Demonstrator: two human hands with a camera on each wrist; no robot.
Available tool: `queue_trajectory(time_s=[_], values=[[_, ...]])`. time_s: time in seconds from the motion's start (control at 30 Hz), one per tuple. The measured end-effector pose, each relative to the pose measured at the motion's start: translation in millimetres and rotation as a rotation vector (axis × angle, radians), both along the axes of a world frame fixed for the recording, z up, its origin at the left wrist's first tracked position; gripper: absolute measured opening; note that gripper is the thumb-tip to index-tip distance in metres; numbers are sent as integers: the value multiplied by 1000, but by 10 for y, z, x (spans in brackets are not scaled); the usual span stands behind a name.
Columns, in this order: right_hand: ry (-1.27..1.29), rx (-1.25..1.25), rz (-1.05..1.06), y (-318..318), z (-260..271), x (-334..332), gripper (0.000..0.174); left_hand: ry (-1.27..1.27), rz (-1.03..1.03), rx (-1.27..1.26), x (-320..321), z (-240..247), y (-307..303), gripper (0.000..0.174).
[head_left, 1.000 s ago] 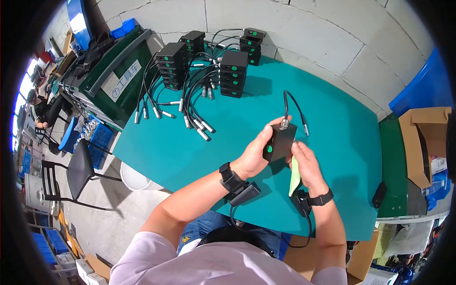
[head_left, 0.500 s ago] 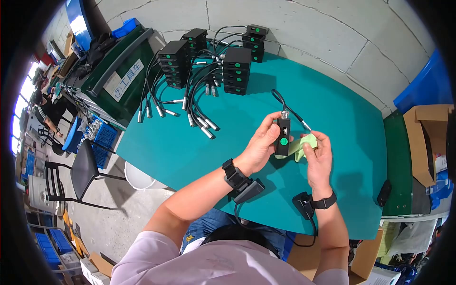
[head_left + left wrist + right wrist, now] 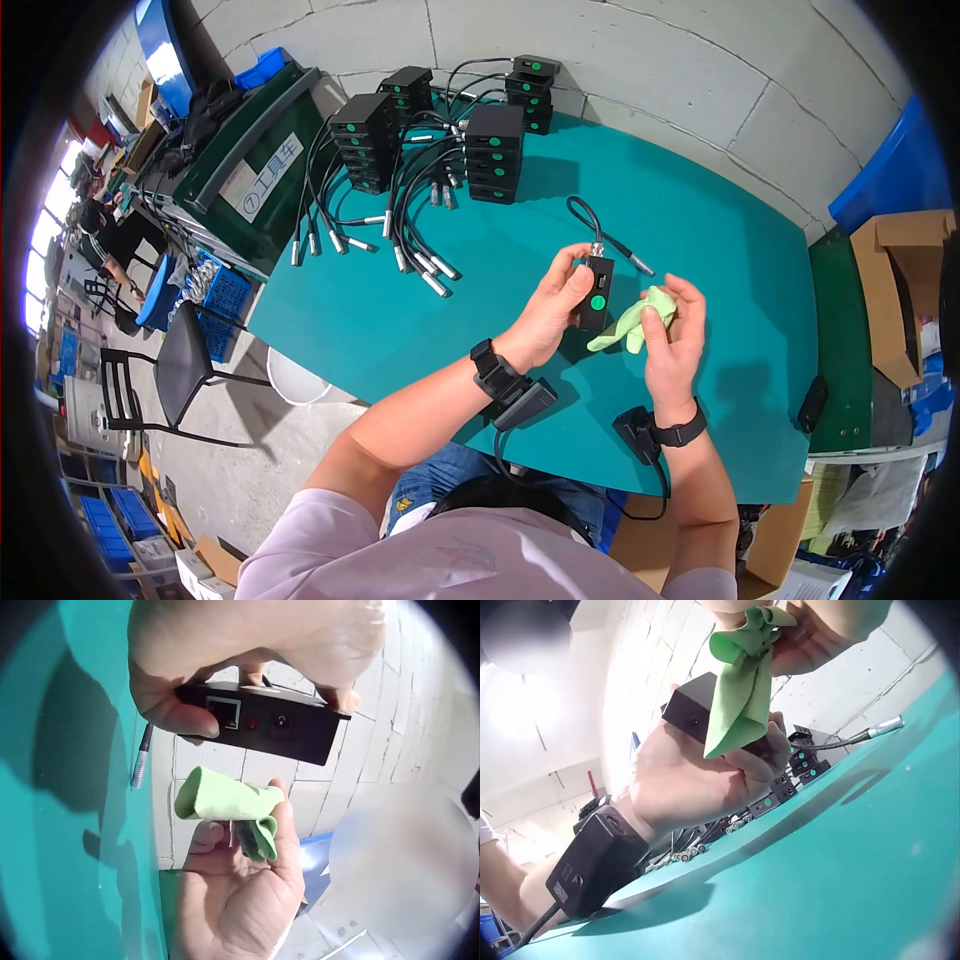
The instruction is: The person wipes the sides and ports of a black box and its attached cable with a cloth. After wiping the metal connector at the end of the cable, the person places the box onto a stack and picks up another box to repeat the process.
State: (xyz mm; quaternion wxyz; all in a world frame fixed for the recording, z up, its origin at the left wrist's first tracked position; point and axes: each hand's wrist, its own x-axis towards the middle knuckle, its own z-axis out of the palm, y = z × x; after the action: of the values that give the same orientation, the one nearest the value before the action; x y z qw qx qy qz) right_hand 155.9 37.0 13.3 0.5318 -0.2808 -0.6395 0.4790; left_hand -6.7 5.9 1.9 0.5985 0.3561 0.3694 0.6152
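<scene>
While left fingers [image 3: 573, 289] flank box [image 3: 594, 316], right fingers [image 3: 656, 333] pinch cloth [image 3: 630, 325].

A pale lilac short-sleeved shirt [image 3: 390, 555] with a faint chest print tops blue denim jeans [image 3: 445, 466] bearing a small yellow patch [image 3: 403, 494]. Black wrist straps [image 3: 680, 432] carry boxy black modules [image 3: 527, 402] with black cables [image 3: 666, 482]; the left module has small pale lettering.
</scene>
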Motion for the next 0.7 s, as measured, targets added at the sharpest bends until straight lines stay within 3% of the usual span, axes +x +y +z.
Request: queue_trajectory(time_s=[0.17,0.27,0.33,0.57,0.7], values=[[49,-56,33,18,-38,12,26,6,-15,-35,12,-3,-7,67],[25,13,-2,22,-34,18,26,28,-34,-37,15,-5,-10,67],[-26,207,-82,38,-8,-1,25,81,-32,-18,19,-8,-9,68],[-91,192,-52,-27,32,7,26,128,-40,-10,21,-4,-20,70],[33,86,-9,-60,27,-16,25,131,-45,-6,28,-3,-23,70]])
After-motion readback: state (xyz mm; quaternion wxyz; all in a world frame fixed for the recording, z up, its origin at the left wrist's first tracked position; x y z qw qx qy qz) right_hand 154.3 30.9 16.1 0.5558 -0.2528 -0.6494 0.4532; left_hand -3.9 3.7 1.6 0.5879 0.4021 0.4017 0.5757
